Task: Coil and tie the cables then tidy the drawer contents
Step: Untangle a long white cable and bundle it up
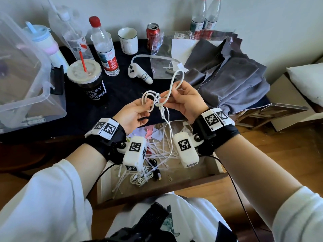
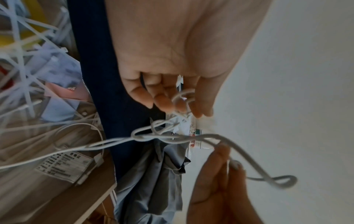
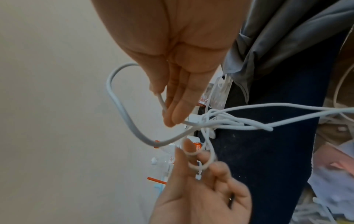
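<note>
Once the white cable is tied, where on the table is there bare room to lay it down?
Bare dark cloth lies between the coffee cup, the white controller and the hands. The table's back row of bottles is crowded; the open drawer is littered with zip ties.

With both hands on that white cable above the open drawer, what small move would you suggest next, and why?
Probably work the knot loose before coiling. The white cable is snarled between the hands: the left hand pinches small loops, the right hand holds a larger loop, and twisted strands trail down into the drawer. Coiling over a tangle would likely lock it in.
</note>
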Tool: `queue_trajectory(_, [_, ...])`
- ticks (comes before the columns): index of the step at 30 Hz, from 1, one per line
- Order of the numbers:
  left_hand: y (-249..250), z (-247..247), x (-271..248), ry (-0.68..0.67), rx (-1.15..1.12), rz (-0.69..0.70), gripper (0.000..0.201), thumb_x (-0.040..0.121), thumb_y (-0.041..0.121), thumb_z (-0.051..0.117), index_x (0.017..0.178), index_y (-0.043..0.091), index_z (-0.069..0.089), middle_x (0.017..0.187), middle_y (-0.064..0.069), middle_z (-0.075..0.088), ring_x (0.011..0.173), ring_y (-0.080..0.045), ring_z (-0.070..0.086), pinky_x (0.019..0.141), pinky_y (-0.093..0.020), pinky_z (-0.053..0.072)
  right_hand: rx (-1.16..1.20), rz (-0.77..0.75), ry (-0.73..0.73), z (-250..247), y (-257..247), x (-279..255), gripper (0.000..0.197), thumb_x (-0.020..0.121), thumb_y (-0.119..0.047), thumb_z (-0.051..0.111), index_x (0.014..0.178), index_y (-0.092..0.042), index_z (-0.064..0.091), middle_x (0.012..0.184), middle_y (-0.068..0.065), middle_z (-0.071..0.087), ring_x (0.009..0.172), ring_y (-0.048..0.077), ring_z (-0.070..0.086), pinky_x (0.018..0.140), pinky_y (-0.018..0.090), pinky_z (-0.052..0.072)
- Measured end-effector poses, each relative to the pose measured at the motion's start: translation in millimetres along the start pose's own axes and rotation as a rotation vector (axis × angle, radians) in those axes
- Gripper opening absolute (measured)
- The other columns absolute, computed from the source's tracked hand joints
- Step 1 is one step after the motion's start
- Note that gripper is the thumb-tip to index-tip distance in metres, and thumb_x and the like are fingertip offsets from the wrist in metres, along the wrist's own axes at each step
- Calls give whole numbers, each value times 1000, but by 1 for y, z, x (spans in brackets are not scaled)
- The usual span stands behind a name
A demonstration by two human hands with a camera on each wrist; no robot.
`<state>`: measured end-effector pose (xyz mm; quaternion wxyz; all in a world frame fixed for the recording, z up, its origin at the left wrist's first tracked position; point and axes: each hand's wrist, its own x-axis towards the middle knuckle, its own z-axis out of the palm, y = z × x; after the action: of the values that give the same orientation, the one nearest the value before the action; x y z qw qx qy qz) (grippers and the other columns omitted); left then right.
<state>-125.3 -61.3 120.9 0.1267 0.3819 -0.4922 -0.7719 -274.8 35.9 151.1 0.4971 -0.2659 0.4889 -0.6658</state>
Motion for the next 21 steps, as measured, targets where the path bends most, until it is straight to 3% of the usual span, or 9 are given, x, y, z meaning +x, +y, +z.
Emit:
queue_trajectory(4, [-1,8,2,-75,105,-16,14,91,13,58,84,24,54,95,8,62,93,-8,55,82,-31,41,138,3,-29,7,-5,-3,23,95,9,32,84,-6,45,80,15,70,69,21,70,66,30,58])
queue_trajectory(6, [-2,11,3,-80,168,-5,10,91,11,59,92,20,55,114,5,63,112,-11,54,95,-39,39,203,2,-39,11,-7,-2,23,94,10,33,82,-6,44,81,16,70,70,21,70,68,29,59])
queue_trajectory(8, [-3,13,2,-81,229,4,14,90,13,61,103,13,55,121,-1,64,118,-15,54,100,-43,34,248,-12,-38,14,-9,-1,21,94,7,36,80,-7,43,81,17,70,70,22,70,69,30,59])
queue_trajectory(9, [-3,13,1,-73,246,12,10,89,11,61,95,14,54,116,-4,66,115,-17,57,100,-43,33,258,-23,-30,15,-10,0,21,94,6,36,79,-7,43,81,17,70,71,23,70,69,30,59])
queue_trajectory(12, [-4,10,3,23,247,60,38,89,4,60,72,22,31,94,-8,69,99,-18,66,98,-38,36,198,-86,38,8,-13,2,21,97,4,33,84,-10,43,75,11,71,66,20,69,68,31,58])
queue_trajectory(14, [-2,6,1,73,240,82,41,89,3,59,71,22,28,85,-6,69,90,-18,67,94,-34,39,67,-150,130,-2,-13,4,19,100,-5,33,87,-13,43,65,2,68,55,15,63,59,28,55])
queue_trajectory(16, [-2,-4,2,95,138,90,39,93,4,54,71,22,28,75,-2,71,78,-15,70,87,-29,42,-65,-214,243,-16,-12,6,22,101,-11,35,83,-15,46,54,-6,58,47,12,50,48,23,42])
queue_trajectory(18, [-1,-16,2,129,-10,74,35,97,10,49,69,21,31,71,-1,73,73,-15,72,87,-31,46,-169,-261,326,-30,-12,7,25,101,-12,37,80,-15,51,46,-10,48,43,8,38,45,22,31])
queue_trajectory(21, [-1,-32,3,187,-104,69,30,99,16,46,71,21,35,72,-1,73,74,-15,72,83,-34,50,-264,-221,372,-45,-13,3,26,99,-9,40,80,-14,58,39,-12,40,36,3,32,39,16,31])
